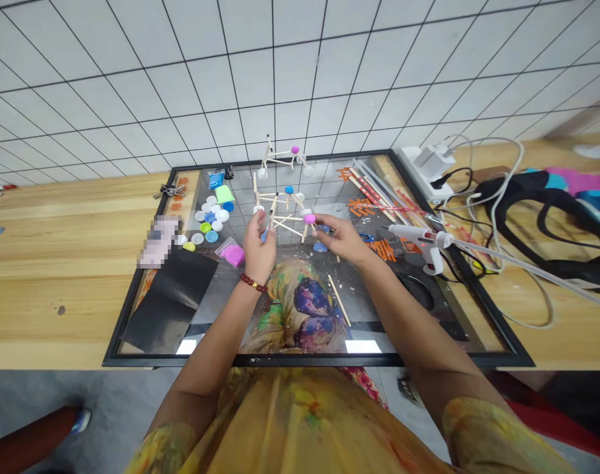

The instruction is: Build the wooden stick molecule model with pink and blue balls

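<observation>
A frame of thin wooden sticks (284,220) joined with small clay balls and bottle caps stands on the black-framed glass sheet (458,309). My left hand (258,249) grips the frame's left side, fingers closed round a stick. At the frame's right corner, my right hand (342,238) pinches a stick just under a pink clay ball (309,218). A blue cap (320,247) lies below that hand. A loose stick (339,299) lies on the glass nearer to me.
Several coloured bottle caps (211,220), a pink clay bag (233,253) and a black sheet (168,299) lie left. A white glue gun (423,240) and a bundle of sticks (379,187) lie right. A power strip (428,168), cables and a black bag (551,217) sit on the wooden table.
</observation>
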Motion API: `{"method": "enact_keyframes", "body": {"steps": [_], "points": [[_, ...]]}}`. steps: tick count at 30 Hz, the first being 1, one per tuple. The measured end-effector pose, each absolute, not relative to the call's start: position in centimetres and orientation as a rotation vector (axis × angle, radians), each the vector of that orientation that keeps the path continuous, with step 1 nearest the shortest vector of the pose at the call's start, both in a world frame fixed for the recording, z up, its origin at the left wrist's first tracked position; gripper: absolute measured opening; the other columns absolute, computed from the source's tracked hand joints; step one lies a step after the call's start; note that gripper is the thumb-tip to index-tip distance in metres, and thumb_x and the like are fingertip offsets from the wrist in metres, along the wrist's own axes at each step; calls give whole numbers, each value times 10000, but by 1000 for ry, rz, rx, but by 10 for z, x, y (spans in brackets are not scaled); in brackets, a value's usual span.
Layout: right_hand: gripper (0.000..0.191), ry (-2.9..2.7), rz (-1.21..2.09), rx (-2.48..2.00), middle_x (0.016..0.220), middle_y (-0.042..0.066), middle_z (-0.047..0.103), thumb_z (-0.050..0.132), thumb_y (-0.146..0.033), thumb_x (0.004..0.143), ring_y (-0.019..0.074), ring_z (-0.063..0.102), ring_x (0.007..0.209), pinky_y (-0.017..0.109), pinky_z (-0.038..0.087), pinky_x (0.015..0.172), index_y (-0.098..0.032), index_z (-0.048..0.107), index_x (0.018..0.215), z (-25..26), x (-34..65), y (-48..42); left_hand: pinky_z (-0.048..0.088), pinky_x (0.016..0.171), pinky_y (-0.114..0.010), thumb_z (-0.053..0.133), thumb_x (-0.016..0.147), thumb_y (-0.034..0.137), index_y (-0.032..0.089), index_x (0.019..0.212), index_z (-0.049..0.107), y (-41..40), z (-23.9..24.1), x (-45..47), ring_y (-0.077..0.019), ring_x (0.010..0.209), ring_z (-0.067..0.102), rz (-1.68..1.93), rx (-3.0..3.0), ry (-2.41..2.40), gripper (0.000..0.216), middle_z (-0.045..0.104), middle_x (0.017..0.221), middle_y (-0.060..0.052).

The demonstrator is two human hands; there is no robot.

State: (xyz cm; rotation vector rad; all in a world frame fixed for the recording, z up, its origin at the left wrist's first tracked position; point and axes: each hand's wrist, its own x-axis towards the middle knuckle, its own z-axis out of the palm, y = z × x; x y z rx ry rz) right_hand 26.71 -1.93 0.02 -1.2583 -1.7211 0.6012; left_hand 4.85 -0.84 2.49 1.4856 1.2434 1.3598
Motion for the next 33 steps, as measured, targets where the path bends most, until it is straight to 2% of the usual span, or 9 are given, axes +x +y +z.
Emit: {"method": "enact_keyframes", "body": {"steps": [5, 9, 12, 16, 19, 26, 30, 33], "points": [[396, -1669, 595, -1234, 1187, 59, 712, 599, -372, 851, 244, 660, 1112, 461, 484, 1025, -231, 667, 1214, -5, 265, -16, 418, 1110, -428, 564, 812, 121, 207, 1253, 575, -6, 7, 43, -247, 1266, 542, 1239, 1751, 1295, 449, 593, 1316, -112], [446, -1595, 493, -1267, 1197, 75, 706, 608, -385, 854, 237, 661, 1111, 457, 478, 1030, -224, 627, 1269, -7, 264, -14, 462, 1057, -384, 581, 802, 142, 216, 1228, 582, -18, 3, 44, -224, 1158, 597, 1286, 1824, 1288, 433, 605, 1226, -103], [426, -1580, 452, -1281, 1188, 89, 709, 598, -376, 860, 236, 672, 1084, 455, 490, 1013, -214, 635, 1252, -8, 263, -16, 503, 997, -365, 601, 802, 188, 201, 1272, 544, -24, 1, 44, -219, 1096, 622, 1281, 1824, 1255, 473, 563, 1248, -124], [525, -1632, 383, -1275, 1224, 112, 690, 636, -403, 842, 249, 658, 1109, 465, 483, 1016, -205, 578, 1325, -4, 260, -23, 412, 1101, -438, 680, 747, 225, 169, 1329, 490, -27, 0, 43, -294, 1282, 501, 1257, 1932, 1346, 614, 485, 1348, -165], [554, -1705, 253, -1249, 1271, 116, 660, 622, -429, 859, 257, 622, 1167, 469, 468, 1033, -225, 539, 1367, 3, 257, -30, 351, 1152, -457, 707, 737, 237, 168, 1369, 447, -27, -1, 42, -311, 1374, 407, 1229, 1993, 1339, 687, 437, 1421, -179], [311, -1852, -115, -1362, 1360, 74, 603, 537, -336, 921, 277, 575, 1213, 556, 378, 1076, -326, 652, 1210, 12, 252, -34, 338, 1167, -452, 679, 758, 209, 168, 1388, 427, -27, -7, 44, -301, 1389, 401, 1173, 2032, 1271, 679, 439, 1448, -181], [327, -1909, -197, -1405, 1401, 40, 575, 536, -291, 918, 275, 552, 1244, 585, 314, 1116, -360, 636, 1222, 14, 254, -35, 336, 1171, -450, 653, 775, 200, 184, 1387, 433, -26, -10, 45, -291, 1380, 418, 1170, 2026, 1254, 650, 463, 1435, -165], [436, -1886, -146, -1379, 1405, 65, 569, 539, -333, 917, 282, 539, 1264, 569, 328, 1120, -337, 539, 1353, 13, 255, -35, 343, 1165, -452, 650, 773, 194, 189, 1401, 416, -24, -11, 45, -290, 1376, 424, 1187, 1990, 1255, 670, 466, 1437, -163]]}}
